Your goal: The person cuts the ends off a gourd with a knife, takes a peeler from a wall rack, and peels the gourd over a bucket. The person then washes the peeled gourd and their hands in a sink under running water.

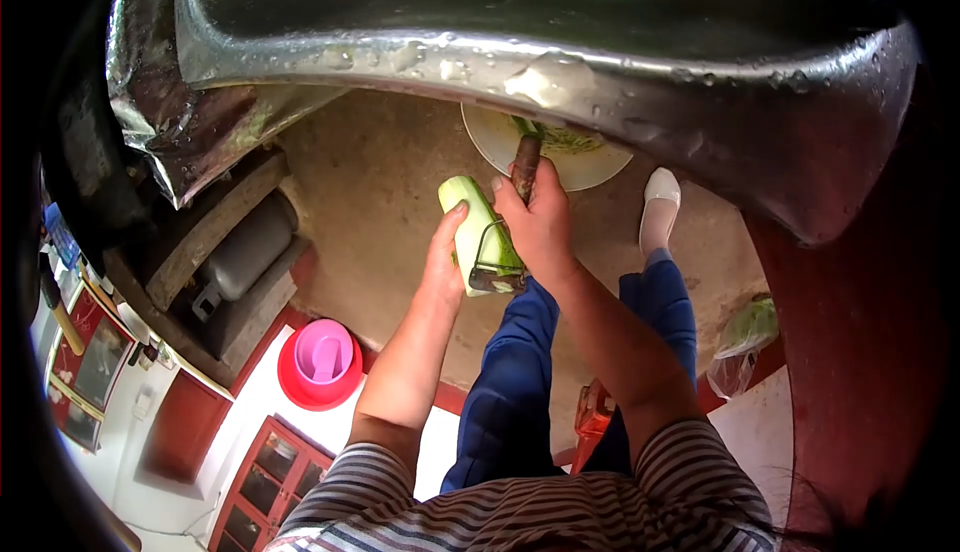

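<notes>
My left hand (443,252) is wrapped around a pale green gourd (464,220), thumb along its side. Most of the gourd's visible surface is peeled and light. In my right hand (543,220) is a peeler (526,164) with a brown handle and a wire frame. The peeler's blade end lies against the lower part of the gourd, close to my body. Beyond my hands, a white basin (487,142) stands on the floor with green peelings (566,140) inside. Its far side is hidden behind a metal edge.
A wet, shiny metal sink (700,102) spans the top of the view, above the basin. At left, a grey gas cylinder (255,250) sits in a wooden stand. Pink and red basins (292,389) are below it. A plastic bag (735,372) lies at right, beyond my white shoe (659,188).
</notes>
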`<state>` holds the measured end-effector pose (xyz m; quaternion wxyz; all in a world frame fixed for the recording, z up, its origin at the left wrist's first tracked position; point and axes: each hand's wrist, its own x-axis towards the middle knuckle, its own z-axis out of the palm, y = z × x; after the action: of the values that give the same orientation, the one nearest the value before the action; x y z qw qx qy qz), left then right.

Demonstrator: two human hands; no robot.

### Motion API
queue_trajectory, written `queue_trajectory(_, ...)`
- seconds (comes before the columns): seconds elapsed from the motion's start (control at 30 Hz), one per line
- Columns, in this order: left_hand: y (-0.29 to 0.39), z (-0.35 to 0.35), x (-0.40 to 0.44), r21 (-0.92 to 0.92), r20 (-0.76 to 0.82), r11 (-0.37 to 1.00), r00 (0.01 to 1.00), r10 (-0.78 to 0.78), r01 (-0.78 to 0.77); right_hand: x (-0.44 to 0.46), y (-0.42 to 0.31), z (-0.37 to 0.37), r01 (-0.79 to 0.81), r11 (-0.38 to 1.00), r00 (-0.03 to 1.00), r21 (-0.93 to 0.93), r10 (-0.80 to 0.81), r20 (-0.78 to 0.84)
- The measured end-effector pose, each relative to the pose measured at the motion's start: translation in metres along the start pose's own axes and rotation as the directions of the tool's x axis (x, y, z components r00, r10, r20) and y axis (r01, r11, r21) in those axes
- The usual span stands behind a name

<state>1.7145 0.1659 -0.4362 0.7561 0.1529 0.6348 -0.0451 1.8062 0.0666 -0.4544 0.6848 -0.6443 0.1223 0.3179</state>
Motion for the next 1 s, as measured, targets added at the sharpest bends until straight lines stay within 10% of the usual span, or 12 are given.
queue_trajectory(0.27, -0.012, 0.015, -0.024, 0.039, 0.105, 0.991, 0.986, -0.128, 0.125, 0.014, 0.036, -0.001, 0.145, 0.989, 0.989, 0.016, -0.145, 0.003)
queue_trajectory(0.5, -0.024, 0.010, -0.045, 0.055, 0.226, 0.976, 0.949, -0.218, 0.211, 0.038, 0.040, 0.003, -0.265, 0.943, 0.963, 0.202, 0.248, 0.104)
queue_trajectory(0.63, -0.019, 0.000, -0.041, -0.172, 0.403, 0.930, 0.885, -0.234, 0.325, 0.048, 0.067, 0.019, -0.197, 0.967, 0.980, 0.162, 0.196, 0.024)
queue_trajectory(0.77, -0.019, 0.001, -0.067, 0.023, 0.432, 0.945, 0.849, -0.305, 0.327, 0.076, 0.123, 0.023, -0.145, 0.987, 0.974, 0.075, 0.155, -0.166)
queue_trajectory(1.0, -0.006, -0.022, -0.028, 0.074, 0.220, 0.979, 0.955, -0.200, 0.188, 0.055, 0.066, 0.000, -0.623, 0.621, 0.744, 0.476, 0.659, 0.114)
